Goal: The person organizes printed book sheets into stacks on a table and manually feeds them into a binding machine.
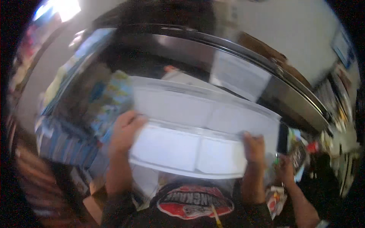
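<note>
A long white panel (167,148) with a raised rim and a crossbar dividing it into two pale panes spans the space before my chest. My left hand (127,129) is closed on its left end, thumb on top. At the right end my right hand (254,148) grips the rim, fingers curled over it. Directly behind the panel lies a wider greyish-white part (171,102) with a ribbed far edge; I cannot tell whether the two are joined. Motion blurs both hands somewhat.
Another person's hand (286,169) reaches in at the right, beside a dark flat object (282,138). Patterned cloth (110,102) and a striped blue cloth (68,146) lie left. A dark, shiny appliance-like body (178,47) with a white sheet (239,74) stands behind.
</note>
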Motion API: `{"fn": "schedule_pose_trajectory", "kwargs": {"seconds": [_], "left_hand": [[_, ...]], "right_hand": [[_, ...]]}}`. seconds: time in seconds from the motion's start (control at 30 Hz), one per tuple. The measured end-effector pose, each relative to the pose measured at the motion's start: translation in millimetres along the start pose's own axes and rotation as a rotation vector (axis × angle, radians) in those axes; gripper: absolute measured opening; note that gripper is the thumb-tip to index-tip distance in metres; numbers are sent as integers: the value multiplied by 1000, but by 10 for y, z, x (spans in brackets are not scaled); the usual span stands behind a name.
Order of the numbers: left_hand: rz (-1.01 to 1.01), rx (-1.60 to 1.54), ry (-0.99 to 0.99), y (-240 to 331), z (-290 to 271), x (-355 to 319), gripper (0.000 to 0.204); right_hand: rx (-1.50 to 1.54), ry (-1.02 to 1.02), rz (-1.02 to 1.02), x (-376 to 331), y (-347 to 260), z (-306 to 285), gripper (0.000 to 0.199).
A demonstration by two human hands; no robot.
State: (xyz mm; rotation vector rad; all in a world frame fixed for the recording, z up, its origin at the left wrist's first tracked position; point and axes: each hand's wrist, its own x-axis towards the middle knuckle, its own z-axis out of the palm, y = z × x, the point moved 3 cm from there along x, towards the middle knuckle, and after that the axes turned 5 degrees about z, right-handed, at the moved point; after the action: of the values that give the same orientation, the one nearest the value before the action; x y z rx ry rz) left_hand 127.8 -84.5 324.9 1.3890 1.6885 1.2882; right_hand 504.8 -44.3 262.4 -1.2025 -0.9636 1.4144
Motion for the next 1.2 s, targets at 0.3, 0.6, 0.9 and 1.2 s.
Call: {"fn": "schedule_pose_trajectory", "kwargs": {"seconds": [0.3, 0.6, 0.9, 1.2], "left_hand": [[-77, -433, 41, -776, -17, 187, 21], [-156, -160, 56, -679, 95, 63, 24], [-342, -620, -164, -565, 350, -108, 26], [-418, -772, -246, -931, 574, -266, 29]], "right_hand": [[-7, -194, 44, 252, 206, 156, 41], [-28, 9, 127, 249, 447, 4, 27], [-155, 100, 70, 256, 607, -132, 34], [-401, 106, 142, 219, 701, -268, 55]]}}
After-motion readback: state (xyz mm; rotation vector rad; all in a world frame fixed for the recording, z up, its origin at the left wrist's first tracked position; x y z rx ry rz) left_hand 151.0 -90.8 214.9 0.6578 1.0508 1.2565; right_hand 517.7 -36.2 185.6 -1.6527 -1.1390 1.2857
